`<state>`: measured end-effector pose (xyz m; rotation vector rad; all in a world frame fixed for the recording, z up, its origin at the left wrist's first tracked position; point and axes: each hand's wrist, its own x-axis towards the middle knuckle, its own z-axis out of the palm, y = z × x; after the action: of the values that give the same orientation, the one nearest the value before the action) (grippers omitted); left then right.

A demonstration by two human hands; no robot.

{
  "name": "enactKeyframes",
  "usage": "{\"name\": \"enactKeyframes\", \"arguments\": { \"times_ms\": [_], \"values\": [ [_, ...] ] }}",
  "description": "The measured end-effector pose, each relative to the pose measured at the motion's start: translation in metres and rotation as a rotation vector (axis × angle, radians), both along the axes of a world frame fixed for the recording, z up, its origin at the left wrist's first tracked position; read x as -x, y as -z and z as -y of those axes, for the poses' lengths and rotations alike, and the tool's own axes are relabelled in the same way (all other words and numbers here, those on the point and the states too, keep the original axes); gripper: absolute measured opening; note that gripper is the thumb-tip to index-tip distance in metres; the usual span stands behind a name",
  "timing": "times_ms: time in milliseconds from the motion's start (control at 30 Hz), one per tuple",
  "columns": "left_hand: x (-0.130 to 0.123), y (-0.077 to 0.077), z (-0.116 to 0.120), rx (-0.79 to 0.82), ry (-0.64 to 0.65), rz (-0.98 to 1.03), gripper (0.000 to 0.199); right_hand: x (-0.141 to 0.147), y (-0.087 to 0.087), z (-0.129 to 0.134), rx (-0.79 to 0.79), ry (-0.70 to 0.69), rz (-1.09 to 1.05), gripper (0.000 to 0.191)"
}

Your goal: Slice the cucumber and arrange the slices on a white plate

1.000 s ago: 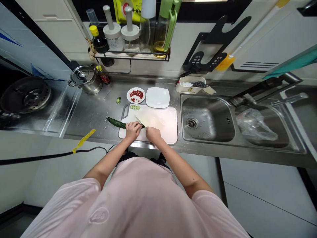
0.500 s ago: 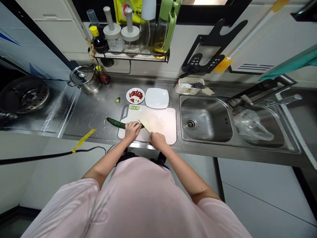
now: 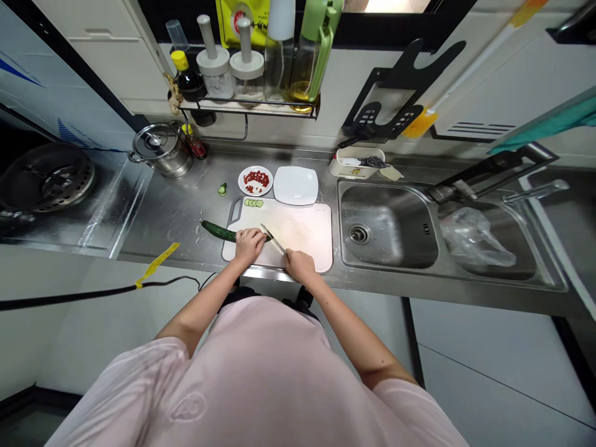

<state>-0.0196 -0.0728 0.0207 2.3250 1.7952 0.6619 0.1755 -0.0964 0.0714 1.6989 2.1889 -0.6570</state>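
My left hand is closed over the right part of a long dark green cucumber, pressing it onto the white cutting board. The cucumber's other end reaches past the board's left edge. A knife is gripped by its handle in my right hand; its blade points up and left, at the cucumber's right end. Whether the edge is in the cucumber I cannot tell. Several cucumber slices lie in a row at the board's upper left. A small cut-off cucumber piece rests on the counter.
Behind the board stand a white plate of chopped red pieces and a square white plate. To the right is a steel sink. A lidded pot and a black pan are leftward. A bottle rack hangs above.
The knife's blade has tilted, showing more of its flat side, and my right hand has shifted very slightly right. My left hand stays on the cucumber.
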Motion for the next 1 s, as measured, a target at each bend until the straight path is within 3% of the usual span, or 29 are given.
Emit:
{"name": "enactKeyframes", "arguments": {
  "times_ms": [333,567,800,867,1000],
  "values": [
    [-0.002,-0.002,-0.003,0.0,-0.058,0.033,0.021,-0.013,-0.001,0.007,-0.059,0.046,0.031,0.037],
    [0.0,-0.007,-0.003,0.038,-0.139,0.104,0.024,-0.022,-0.004,0.01,-0.25,0.127,0.014,0.033],
    [0.004,-0.026,-0.014,-0.052,-0.44,0.277,0.03,-0.029,0.007,0.007,-0.413,0.143,0.007,0.045],
    [0.001,-0.037,-0.02,-0.039,-0.411,0.289,0.029,-0.029,0.008,0.006,-0.428,0.134,0.009,0.046],
    [-0.016,-0.06,-0.025,0.073,-0.161,0.197,0.027,-0.029,0.009,0.006,-0.445,0.107,0.013,0.047]
  ]
}}
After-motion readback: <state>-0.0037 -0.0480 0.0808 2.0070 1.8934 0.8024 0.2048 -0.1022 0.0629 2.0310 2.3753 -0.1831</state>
